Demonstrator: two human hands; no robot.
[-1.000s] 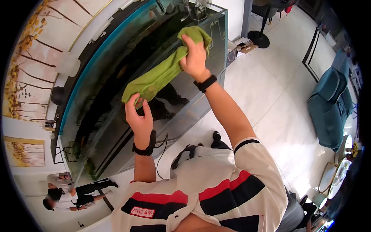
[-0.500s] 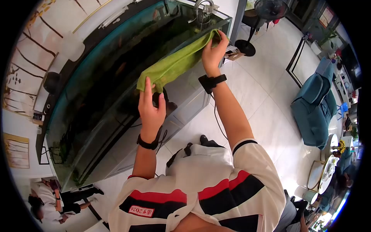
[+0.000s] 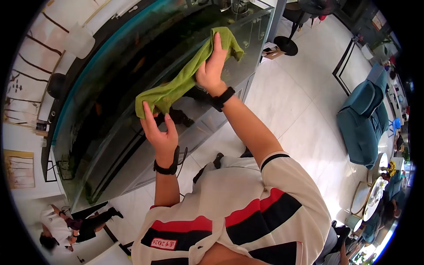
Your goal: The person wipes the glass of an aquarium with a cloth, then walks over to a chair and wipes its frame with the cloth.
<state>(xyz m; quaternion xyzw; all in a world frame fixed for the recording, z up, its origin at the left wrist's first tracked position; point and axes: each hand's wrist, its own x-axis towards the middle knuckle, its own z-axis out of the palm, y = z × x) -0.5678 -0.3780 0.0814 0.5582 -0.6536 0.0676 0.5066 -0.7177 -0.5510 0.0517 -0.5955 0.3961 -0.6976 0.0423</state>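
Observation:
A green cloth (image 3: pixel 179 87) lies stretched along the top edge of the fish tank (image 3: pixel 95 176), part of it draped over the outer glass. My left hand (image 3: pixel 161 137) grips its lower-left end, the fingertips on the fabric and the thumb apart from the index finger. Farther up the rim, my right hand (image 3: pixel 213 70) holds the other end, with a finger lying over the fabric. Beyond that hand a loose corner hangs over the glass. Some of the fingers are hidden behind the cloth. Inside the tank are dark water and orange fish (image 3: pixel 139 64).
A grey cabinet (image 3: pixel 201 132) supports the tank. To the right stand a black fan base (image 3: pixel 285 45), a cardboard box (image 3: pixel 273 52) and a teal sofa (image 3: pixel 360 123) on the tiled floor (image 3: pixel 300 110). Another person (image 3: pixel 62 225) is at the lower left.
Both hands have moved left along the tank rim with the cloth. My right hand has come closer to the left, and the cloth's far corner now hangs loose beyond it.

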